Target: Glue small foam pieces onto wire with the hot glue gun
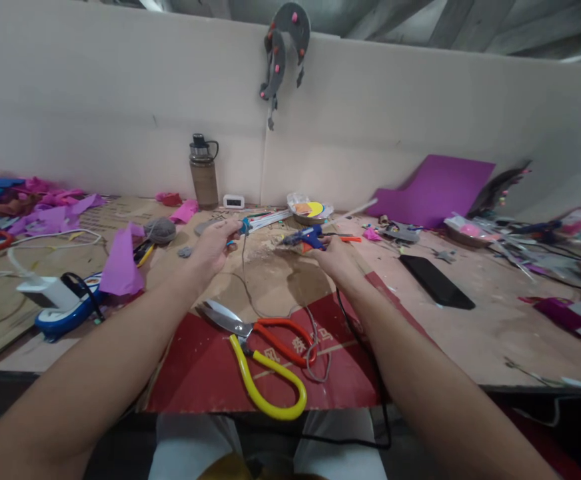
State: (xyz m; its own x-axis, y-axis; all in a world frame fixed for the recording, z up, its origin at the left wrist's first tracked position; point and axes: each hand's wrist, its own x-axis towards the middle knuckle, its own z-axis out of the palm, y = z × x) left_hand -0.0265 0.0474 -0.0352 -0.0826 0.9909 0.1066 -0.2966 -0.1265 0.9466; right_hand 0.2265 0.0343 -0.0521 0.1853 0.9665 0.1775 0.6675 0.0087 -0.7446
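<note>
Glue gun [311,235], blue with an orange trigger, is held above the brown cardboard [265,280] at the middle of the desk [470,347], its nozzle pointing left. The person's right hand [336,259] is closed around its handle. The left hand [216,241] pinches a small blue piece [245,227] between thumb and fingers; what it is exactly cannot be told. The two hands are apart, with the nozzle between them. A thin grey cord [244,260] hangs below the blue piece and trails down to the scissors [243,331], looping over their red handle. These scissors lie with blades parted on red printed card [185,380] near the front edge, the yellow handle toward the person. A black cable [343,313] runs down beside the right forearm.

White sticks [270,219] lie behind the blue piece, near a dish [310,219] with a yellow disc. On the left are a grey yarn ball [160,231] and a purple paper piece [122,263]; on the right, a black phone [435,281]. A bottle [204,180] stands upright by the wall.
</note>
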